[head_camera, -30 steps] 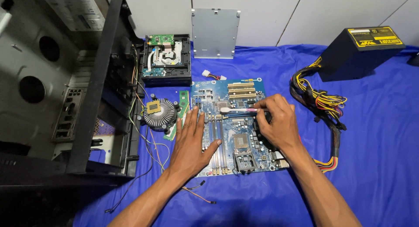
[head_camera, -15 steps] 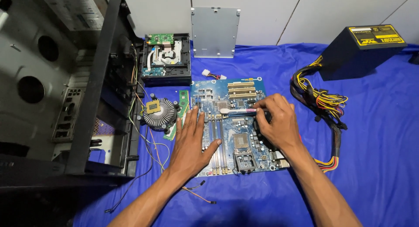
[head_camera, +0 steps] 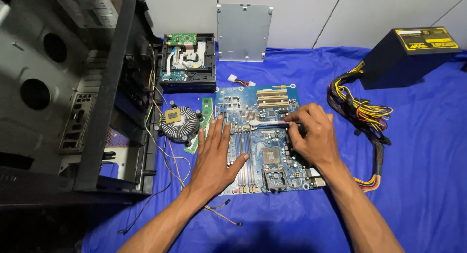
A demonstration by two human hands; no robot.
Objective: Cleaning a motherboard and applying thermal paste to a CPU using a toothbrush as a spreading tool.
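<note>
While the left hand (head_camera: 214,158) lies flat with fingers spread on the left half of the blue motherboard (head_camera: 265,136), pinning it to the blue cloth (head_camera: 418,160) at frame centre, the right hand (head_camera: 311,136) pinches a slim pink-handled brush (head_camera: 267,122), its pale tip pointing left just under the small heatsink.

My read: brushing dust off the board. To do it well:
- keep the flat palm on the memory slots, off the open CPU socket (head_camera: 276,177) at lower centre; bent pins are the main risk
- stroke light and one way, away from the socket, toward the upper edge by the tan expansion slots (head_camera: 272,98)
- hold the brush shallow so its ferrule never touches components

Cooler fan (head_camera: 179,124) and a loose memory stick (head_camera: 200,124) sit just left of the board, the power supply (head_camera: 413,53) upper right, its cable bundle (head_camera: 362,112) near the right wrist; keep clear of it.
</note>
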